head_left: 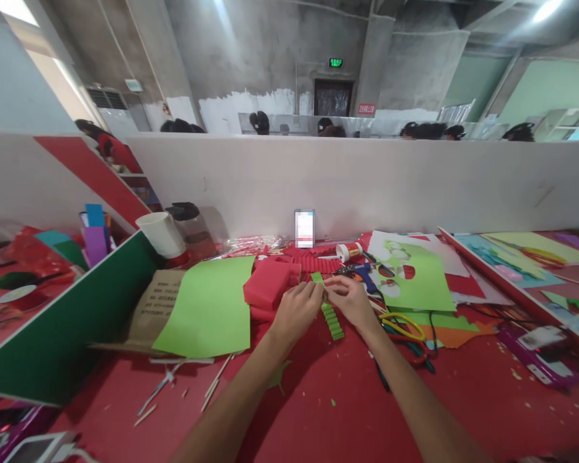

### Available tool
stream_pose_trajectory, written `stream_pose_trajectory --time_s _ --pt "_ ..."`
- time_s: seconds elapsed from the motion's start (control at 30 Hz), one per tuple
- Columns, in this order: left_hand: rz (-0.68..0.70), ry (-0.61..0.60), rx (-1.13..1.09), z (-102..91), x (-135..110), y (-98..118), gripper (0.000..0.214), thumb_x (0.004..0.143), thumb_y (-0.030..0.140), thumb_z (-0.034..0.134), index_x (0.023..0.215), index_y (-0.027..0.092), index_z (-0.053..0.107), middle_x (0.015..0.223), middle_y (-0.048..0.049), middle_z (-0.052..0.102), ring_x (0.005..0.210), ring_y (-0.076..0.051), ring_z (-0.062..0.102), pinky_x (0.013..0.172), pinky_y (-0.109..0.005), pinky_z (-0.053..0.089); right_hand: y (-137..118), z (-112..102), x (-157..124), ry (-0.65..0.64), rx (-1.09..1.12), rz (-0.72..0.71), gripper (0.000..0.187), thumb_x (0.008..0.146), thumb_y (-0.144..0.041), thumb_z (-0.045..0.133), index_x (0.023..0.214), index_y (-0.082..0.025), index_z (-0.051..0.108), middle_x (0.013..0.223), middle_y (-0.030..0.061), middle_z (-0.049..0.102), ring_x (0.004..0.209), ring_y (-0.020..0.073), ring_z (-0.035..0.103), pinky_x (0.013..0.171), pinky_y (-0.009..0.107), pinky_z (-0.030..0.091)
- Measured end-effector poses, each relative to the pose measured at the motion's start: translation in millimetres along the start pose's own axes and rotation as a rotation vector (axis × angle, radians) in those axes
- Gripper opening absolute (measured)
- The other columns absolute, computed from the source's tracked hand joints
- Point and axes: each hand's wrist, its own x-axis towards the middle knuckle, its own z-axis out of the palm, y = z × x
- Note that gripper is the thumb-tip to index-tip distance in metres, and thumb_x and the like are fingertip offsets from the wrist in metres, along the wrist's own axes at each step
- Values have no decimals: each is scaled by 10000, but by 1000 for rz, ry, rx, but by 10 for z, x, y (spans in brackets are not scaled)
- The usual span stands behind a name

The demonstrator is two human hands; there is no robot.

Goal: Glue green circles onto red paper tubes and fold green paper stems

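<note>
Both of my hands meet over the red table, their fingertips pinched on a green pleated paper strip. My left hand grips the strip from the left, and my right hand from the right. The folded part of the strip hangs toward me, and a short flat end shows beyond the fingers. A red paper-covered box lies just left of my left hand. Beside my right hand is a blue glue gun. The exact fold between the fingertips is hidden.
Green paper sheets lie left and right, the right one with cut-out holes. Yellow-handled scissors, a phone, a white cup and cardboard surround the work. Green and white partitions border the table.
</note>
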Motion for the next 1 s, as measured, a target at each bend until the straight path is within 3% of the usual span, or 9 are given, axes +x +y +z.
stream_pose_trajectory --time_s 0.17,0.33,0.8,1.0 --pt "5 14 -2 24 -10 -16 141 937 148 450 832 181 536 763 -43 614 687 -179 580 572 -279 377 16 -4 16 -11 -30 -9 207 713 -245 655 909 -179 666 748 30 727 700 202 680 598 270 510" --pt "-138 22 -83 17 -17 -1 138 938 206 450 834 189 540 750 -41 626 684 -163 586 559 -251 366 -7 -20 16 -31 -64 -35 214 708 -250 669 911 -184 679 802 46 737 776 224 694 644 288 536" --pt "-431 -33 -651 -64 -5 -14 120 903 262 462 842 195 542 792 -20 642 669 -137 583 593 -228 412 -110 -57 -12 -75 -102 -36 218 734 -272 675 939 -196 682 810 50 728 781 217 683 648 283 525" --pt "-485 -44 -868 -57 14 -13 140 910 291 442 843 195 519 779 -6 597 677 -131 550 610 -222 422 -120 -74 -9 -86 -79 -36 198 735 -255 668 925 -204 679 778 35 716 746 198 666 625 269 508"
